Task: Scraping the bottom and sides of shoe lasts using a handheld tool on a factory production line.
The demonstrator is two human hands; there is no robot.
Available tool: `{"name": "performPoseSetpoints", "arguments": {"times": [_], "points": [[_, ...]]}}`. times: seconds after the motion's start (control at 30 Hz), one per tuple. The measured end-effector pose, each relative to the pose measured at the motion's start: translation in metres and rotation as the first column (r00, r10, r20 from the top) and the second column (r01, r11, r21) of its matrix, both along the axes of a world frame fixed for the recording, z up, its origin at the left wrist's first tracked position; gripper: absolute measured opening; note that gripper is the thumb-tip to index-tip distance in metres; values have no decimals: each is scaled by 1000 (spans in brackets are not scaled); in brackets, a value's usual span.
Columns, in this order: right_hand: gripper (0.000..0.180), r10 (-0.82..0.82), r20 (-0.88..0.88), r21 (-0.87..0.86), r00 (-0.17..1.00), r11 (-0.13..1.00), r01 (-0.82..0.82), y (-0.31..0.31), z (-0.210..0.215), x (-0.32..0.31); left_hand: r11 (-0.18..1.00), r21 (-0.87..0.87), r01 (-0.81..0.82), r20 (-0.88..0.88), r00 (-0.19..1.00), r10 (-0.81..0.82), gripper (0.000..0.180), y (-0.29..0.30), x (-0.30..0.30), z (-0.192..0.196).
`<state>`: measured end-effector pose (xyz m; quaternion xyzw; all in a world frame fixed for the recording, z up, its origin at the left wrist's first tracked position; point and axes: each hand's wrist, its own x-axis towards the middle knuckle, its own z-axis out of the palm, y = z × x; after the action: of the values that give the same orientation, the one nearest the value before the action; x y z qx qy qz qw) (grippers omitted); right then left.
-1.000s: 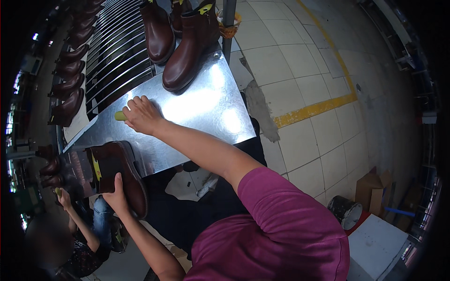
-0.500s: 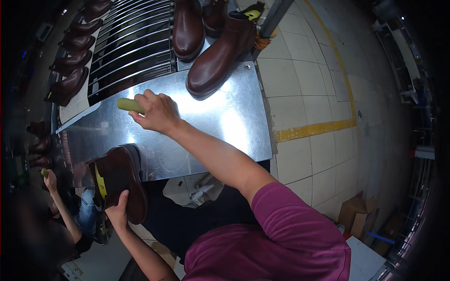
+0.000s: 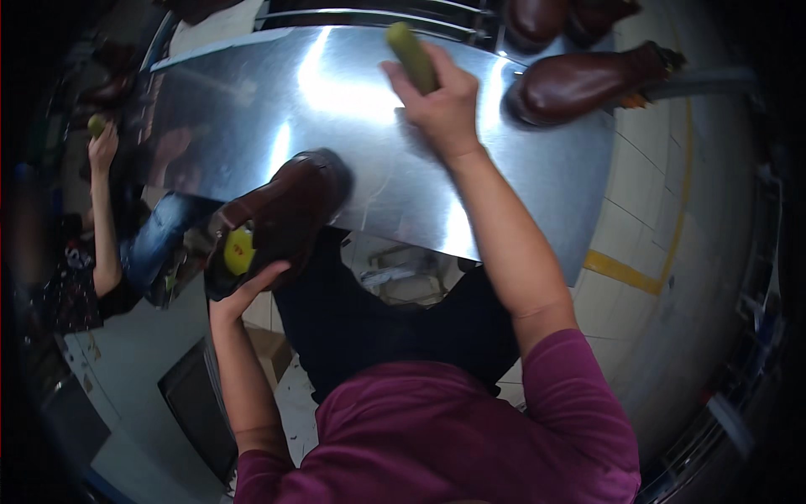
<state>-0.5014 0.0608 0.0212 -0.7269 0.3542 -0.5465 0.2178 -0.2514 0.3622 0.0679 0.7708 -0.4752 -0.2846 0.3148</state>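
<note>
My left hand (image 3: 243, 290) grips a dark brown leather boot (image 3: 290, 210) by its opening, where a yellow insert (image 3: 238, 250) shows inside. The boot's toe rests on the near edge of a shiny metal table (image 3: 252, 109). My right hand (image 3: 441, 97) is raised over the table and is shut on a green stick-shaped object (image 3: 411, 55). Another brown boot (image 3: 588, 80) lies on its side at the table's far right.
More brown boots (image 3: 537, 17) stand at the table's far edge. A seated person at the left raises a hand (image 3: 102, 147) holding a green object. The tiled floor carries a yellow line (image 3: 621, 273). A cardboard box (image 3: 269, 349) sits under the table.
My right hand has lifted the green stick off the table and moved it farther away. The boot in my left hand has come up so that its toe rests on the table edge.
</note>
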Motion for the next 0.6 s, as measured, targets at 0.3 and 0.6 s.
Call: {"name": "performPoseSetpoints", "arguments": {"times": [0.3, 0.6], "points": [[43, 171, 695, 456, 699, 646, -612, 58, 58, 32, 980, -125, 156, -207, 962, -180, 88, -8, -6, 12], [31, -89, 895, 421, 437, 492, -762, 84, 65, 74, 924, -301, 234, -101, 956, -275, 86, -18, -9, 9]]}}
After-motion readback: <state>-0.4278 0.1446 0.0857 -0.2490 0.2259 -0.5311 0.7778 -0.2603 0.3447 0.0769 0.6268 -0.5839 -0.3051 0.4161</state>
